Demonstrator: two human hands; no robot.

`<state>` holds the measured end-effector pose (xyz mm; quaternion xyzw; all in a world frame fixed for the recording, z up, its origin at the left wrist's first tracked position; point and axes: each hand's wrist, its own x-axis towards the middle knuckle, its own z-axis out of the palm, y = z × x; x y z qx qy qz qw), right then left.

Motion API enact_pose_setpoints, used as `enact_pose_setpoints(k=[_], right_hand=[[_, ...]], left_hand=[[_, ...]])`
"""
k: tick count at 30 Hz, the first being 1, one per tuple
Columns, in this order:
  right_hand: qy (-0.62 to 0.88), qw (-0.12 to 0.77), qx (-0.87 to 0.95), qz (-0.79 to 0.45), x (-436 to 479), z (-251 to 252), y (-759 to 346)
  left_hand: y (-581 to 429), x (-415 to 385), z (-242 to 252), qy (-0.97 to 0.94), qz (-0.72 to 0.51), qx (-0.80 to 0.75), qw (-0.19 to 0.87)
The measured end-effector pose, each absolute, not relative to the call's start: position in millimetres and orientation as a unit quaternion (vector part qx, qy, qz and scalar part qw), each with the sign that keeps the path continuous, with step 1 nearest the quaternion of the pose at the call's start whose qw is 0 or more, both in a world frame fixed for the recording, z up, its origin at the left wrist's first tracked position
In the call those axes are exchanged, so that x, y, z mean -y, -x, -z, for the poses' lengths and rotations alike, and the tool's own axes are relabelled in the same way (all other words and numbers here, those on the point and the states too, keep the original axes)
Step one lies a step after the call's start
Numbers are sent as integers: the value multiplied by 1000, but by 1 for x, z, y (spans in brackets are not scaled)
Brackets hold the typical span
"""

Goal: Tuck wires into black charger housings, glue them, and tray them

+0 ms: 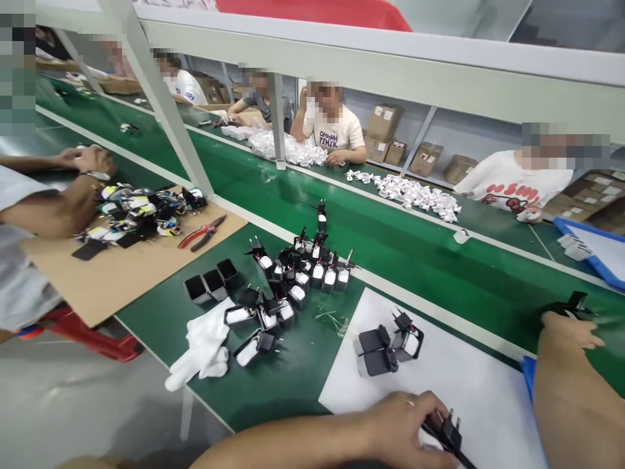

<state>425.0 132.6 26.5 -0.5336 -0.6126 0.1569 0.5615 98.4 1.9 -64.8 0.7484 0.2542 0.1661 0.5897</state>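
My left hand [407, 426] rests at the near edge of a white sheet [463, 371], fingers closed on a black plug part [449, 435] with metal prongs. My right hand [569, 329] reaches out to the right over the green belt [415, 254], its fingers closed on another black plug part [571, 305]. Three black adapter pieces [388, 345] lie on the white sheet between my hands. A heap of several black-and-white adapter parts [293, 273] sits on the green table to the left.
A white glove [202, 345] lies near the table's front edge, by three empty black shells [212, 281]. Red pliers [202, 232] and mixed parts [137, 212] sit on a cardboard sheet [122, 273], where another person's arm [49, 208] rests. Several people sit across the belt with piles of white parts [420, 194].
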Motion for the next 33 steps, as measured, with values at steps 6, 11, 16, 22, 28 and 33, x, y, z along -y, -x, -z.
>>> enact_pose_setpoints(k=[6,11,16,22,28,33], right_hand=[[742,396,479,-252,-170,-19,-408],[678,327,544,-371,-205,-13,-303],[631,291,598,-399,-204,-5,-218],[595,249,626,-437,-190,-1,-188],[543,231,648,-481,-181,3,-180],[539,188,668,-478,-203,-6,-196]], left_hand=[[-99,-3,61,-757,-173,-256,576],[-95,-4,50,-775,-174,-250,553],[-96,-3,53,-786,-172,-258,534],[-100,-4,62,-793,-185,-245,526],[-103,-3,65,-790,-182,-254,527],[-104,-3,66,-778,-179,-259,544]])
